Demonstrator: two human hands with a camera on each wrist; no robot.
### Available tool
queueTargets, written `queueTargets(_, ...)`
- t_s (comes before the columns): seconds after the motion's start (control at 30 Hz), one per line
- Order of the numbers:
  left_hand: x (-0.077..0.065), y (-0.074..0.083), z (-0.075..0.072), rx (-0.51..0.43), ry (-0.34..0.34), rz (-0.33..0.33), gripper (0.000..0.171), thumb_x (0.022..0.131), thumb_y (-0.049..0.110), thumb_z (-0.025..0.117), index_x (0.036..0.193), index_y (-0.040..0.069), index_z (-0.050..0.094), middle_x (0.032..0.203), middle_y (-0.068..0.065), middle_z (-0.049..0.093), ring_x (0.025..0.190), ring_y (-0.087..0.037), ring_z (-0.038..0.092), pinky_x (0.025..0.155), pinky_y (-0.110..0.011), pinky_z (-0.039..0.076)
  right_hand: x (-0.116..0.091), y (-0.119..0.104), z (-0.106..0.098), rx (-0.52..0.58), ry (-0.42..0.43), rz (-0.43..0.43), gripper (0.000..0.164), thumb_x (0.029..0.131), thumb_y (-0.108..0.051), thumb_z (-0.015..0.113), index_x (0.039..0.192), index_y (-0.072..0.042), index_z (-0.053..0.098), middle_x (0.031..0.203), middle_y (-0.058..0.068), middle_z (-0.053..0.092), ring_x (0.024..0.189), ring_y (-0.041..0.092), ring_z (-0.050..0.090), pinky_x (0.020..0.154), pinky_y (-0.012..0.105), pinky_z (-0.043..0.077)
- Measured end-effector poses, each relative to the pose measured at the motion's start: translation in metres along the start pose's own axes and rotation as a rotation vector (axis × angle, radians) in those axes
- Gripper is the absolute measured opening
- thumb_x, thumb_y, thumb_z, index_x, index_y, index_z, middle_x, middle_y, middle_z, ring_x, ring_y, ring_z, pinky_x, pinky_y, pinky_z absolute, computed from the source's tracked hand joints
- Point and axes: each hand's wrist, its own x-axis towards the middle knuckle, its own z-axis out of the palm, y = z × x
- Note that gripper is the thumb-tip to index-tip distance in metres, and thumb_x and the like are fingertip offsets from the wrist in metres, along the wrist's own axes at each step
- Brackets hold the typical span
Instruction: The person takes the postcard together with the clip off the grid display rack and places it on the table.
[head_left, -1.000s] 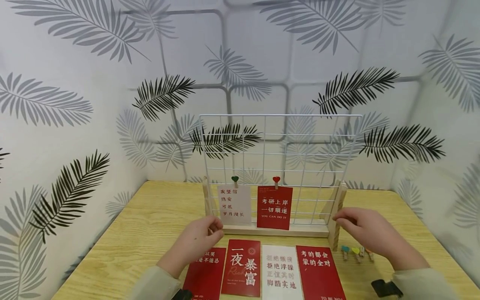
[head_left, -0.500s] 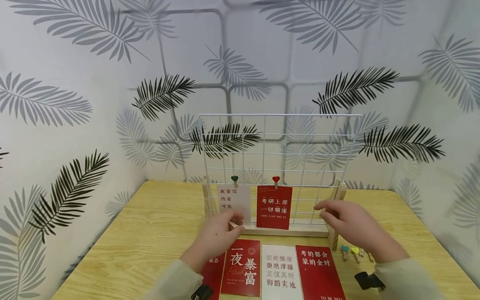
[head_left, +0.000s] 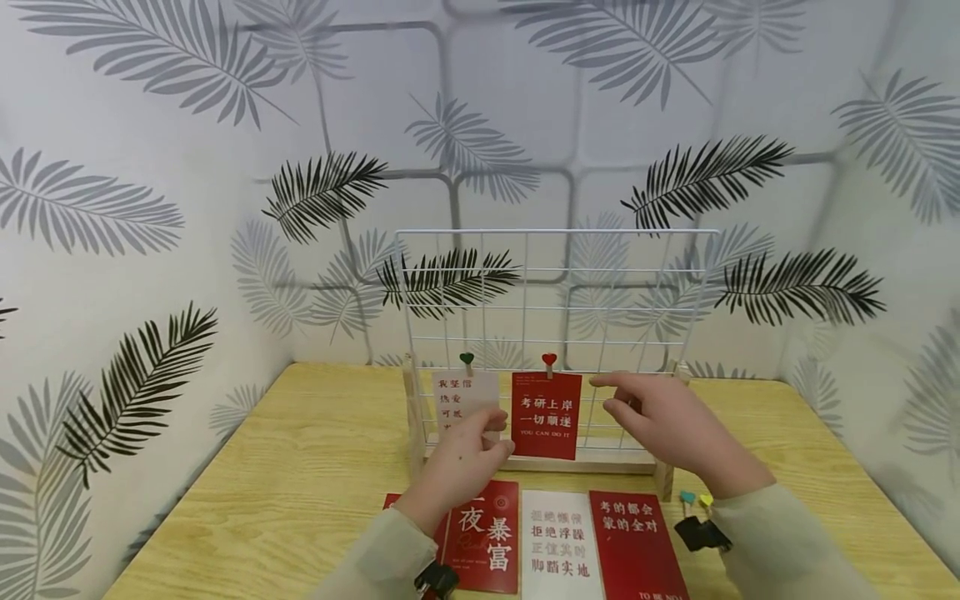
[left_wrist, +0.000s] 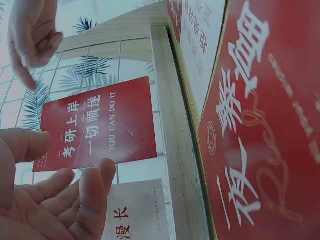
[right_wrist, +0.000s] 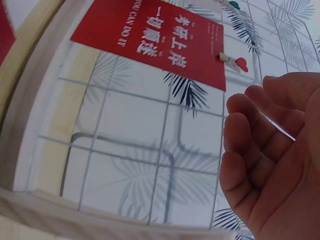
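A red card (head_left: pixel 546 417) with white writing hangs on a white wire grid (head_left: pixel 592 308) from a clothespin with a red heart (head_left: pixel 550 361). To its left hangs a white card (head_left: pixel 465 392), under a green-heart clothespin (head_left: pixel 467 360). My left hand (head_left: pixel 467 457) is in front of the white card, its fingertips near the red card's left edge. On the other side, my right hand (head_left: pixel 671 421) is near the red card's right edge. The left wrist view shows the left hand (left_wrist: pixel 55 195) with loosely bent fingers and nothing held. Empty too is the right hand (right_wrist: pixel 280 150), fingers bent.
On the wooden table (head_left: pixel 247 500) in front of the grid lie a red card (head_left: pixel 483 542), a white card (head_left: pixel 558 542) and another red card (head_left: pixel 637 542). A further red card is mostly covered by the left arm. Small clothespins (head_left: pixel 697 500) lie right, partly hidden by the right sleeve.
My left hand has moved right, from beside the grid's left post to the white card. My right hand has moved left, from the right post toward the hanging red card.
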Motion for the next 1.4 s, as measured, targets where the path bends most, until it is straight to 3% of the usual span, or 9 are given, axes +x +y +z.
queueTargets(0.33,0.006,-0.003,0.006,-0.014,0.019,-0.017,0.051,0.098,0.031,0.067,0.144,0.016,0.051,0.139,-0.002,0.059,0.115,-0.025,0.063,0.092,-0.046,0.054,0.033,-0.027,0.000,-0.028,-0.021,-0.012,0.041,0.100,-0.024,0.064,0.141,-0.023,0.060,0.082,-0.008,0.060,0.059,0.011,0.050,0.052,0.032,0.044)
queueTargets(0.53,0.010,-0.003,0.009,-0.010,0.028,-0.020,0.054,0.098,0.032,0.067,0.146,0.016,0.049,0.138,-0.004,0.060,0.118,-0.027,0.061,0.095,-0.049,0.052,0.046,-0.034,0.003,-0.073,-0.037,-0.022,0.043,0.100,-0.026,0.064,0.142,-0.026,0.058,0.083,-0.010,0.062,0.059,0.011,0.051,0.053,0.032,0.044)
queueTargets(0.87,0.017,0.004,0.012,0.037,0.053,-0.021,0.052,0.097,0.031,0.068,0.144,0.020,0.050,0.124,0.000,0.065,0.098,-0.018,0.062,0.080,-0.039,0.056,0.057,-0.040,0.009,-0.237,-0.028,-0.016,0.044,0.098,-0.024,0.066,0.141,-0.020,0.060,0.081,-0.005,0.064,0.053,0.012,0.045,0.046,0.029,0.039)
queueTargets(1.1,0.021,0.009,0.014,0.013,0.065,-0.023,0.043,0.098,0.029,0.068,0.137,0.020,0.052,0.111,0.003,0.063,0.088,-0.016,0.060,0.069,-0.033,0.055,0.062,-0.037,0.019,-0.375,0.014,-0.038,0.048,0.097,-0.023,0.067,0.143,-0.019,0.058,0.103,0.002,0.075,0.055,0.011,0.050,0.047,0.026,0.042)
queueTargets(1.23,0.024,0.010,0.014,0.031,0.089,0.006,0.033,0.099,0.028,0.066,0.129,0.019,0.055,0.104,0.005,0.062,0.087,-0.015,0.060,0.074,-0.034,0.055,0.063,-0.037,0.024,-0.425,0.026,-0.035,0.049,0.096,-0.024,0.069,0.143,-0.017,0.057,0.096,0.001,0.075,0.053,0.010,0.050,0.047,0.025,0.043)
queueTargets(1.4,0.026,0.011,0.014,0.032,0.120,0.037,0.025,0.100,0.025,0.064,0.122,0.017,0.056,0.096,0.006,0.062,0.083,-0.013,0.061,0.073,-0.034,0.054,0.064,-0.039,0.024,-0.453,0.063,-0.064,0.040,0.095,-0.022,0.069,0.134,-0.015,0.063,0.084,0.000,0.073,0.050,0.009,0.050,0.047,0.025,0.046)
